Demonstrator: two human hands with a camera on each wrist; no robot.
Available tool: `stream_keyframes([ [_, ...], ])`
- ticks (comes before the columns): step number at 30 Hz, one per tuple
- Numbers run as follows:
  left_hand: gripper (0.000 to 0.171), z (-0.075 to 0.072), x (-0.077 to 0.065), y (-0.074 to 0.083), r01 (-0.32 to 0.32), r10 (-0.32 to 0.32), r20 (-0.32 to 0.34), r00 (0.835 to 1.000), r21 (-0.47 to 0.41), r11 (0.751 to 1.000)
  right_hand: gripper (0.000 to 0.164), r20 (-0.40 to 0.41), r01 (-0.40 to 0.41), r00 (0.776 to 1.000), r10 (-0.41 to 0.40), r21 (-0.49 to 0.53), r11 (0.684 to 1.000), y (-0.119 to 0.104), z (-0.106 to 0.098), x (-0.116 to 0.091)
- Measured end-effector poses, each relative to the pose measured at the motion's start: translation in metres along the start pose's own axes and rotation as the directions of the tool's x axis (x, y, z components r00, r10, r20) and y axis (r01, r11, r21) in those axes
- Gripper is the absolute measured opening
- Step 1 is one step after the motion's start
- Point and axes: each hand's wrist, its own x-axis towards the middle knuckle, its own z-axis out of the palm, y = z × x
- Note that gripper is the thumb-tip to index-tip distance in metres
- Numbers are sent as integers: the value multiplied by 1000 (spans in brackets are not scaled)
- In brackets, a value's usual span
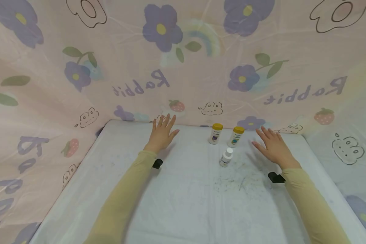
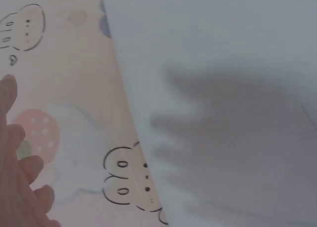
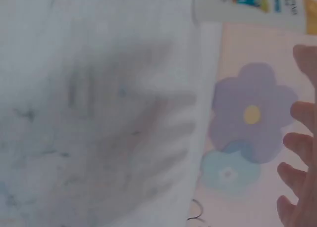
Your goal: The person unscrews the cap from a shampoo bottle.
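Yellow caps, two of them, upper right of centre: the left yellow-capped bottle [image 1: 215,137] and the right yellow-capped bottle [image 1: 236,139] stand upright side by side, slightly apart, near the far edge of the white table [image 1: 183,206]. Just below them in the frame, the smaller white-capped bottle [image 1: 226,159] stands upright too, making a loose triangle. Labels face the camera, which probably makes them easy to read from the near side.

Now the hands! The left hand [image 1: 161,135], upper centre, has its fingers apart and nothing in them; the right hand [image 1: 273,148], right of the bottles, matches it, fingers spread, equally bare. Each casts a soft shadow [image 2: 237,133] on the cloth, so both seem raised above it. They flank the trio without contact, perhaps to leave the bottles unobstructed; the right hand is nearer.
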Motion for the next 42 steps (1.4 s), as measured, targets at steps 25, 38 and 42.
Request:
stream_keyframes([
  [25, 70, -36, -26, 38, -89, 144, 41, 989, -618, 781, 44, -171, 60, 985, 30, 496, 866, -57, -40, -24],
  [38, 64, -13, -36, 63, -11, 165, 102, 981, -821, 571, 39, -126, 85, 992, 16, 748, 659, -78, -39, -31],
  [42, 62, -3, -36, 70, 13, 193, 136, 972, -848, 530, 42, -111, 90, 994, -2, 793, 602, -81, -32, -32],
])
